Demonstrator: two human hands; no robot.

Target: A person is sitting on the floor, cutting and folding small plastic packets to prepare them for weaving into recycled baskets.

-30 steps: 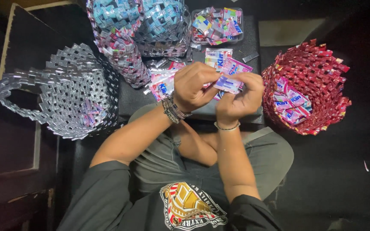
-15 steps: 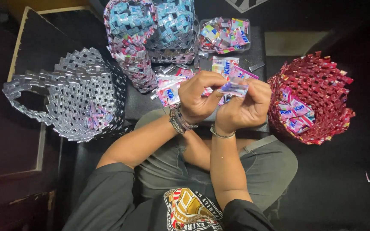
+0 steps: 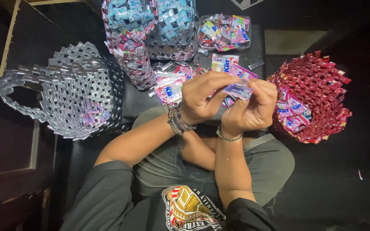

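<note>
- Dark floor (image 3: 347, 188), dim all round, light falls only on the middle.
- Low black table top (image 3: 129, 100) in the centre.
- Pale wooden frame edge (image 3: 10, 40) at left.
- Flat grey-green panel (image 3: 294, 42) at upper right.

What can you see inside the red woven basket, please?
Inside the red woven basket lie several pink and blue sachet wrappers, piled against its near wall. Whatever is beneath them, and the basket's floor, is covered.

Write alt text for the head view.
Both hands, left hand and right hand, pinch a small wrapper strip over the lap. A silver woven basket sits left, a red woven basket right.
</note>
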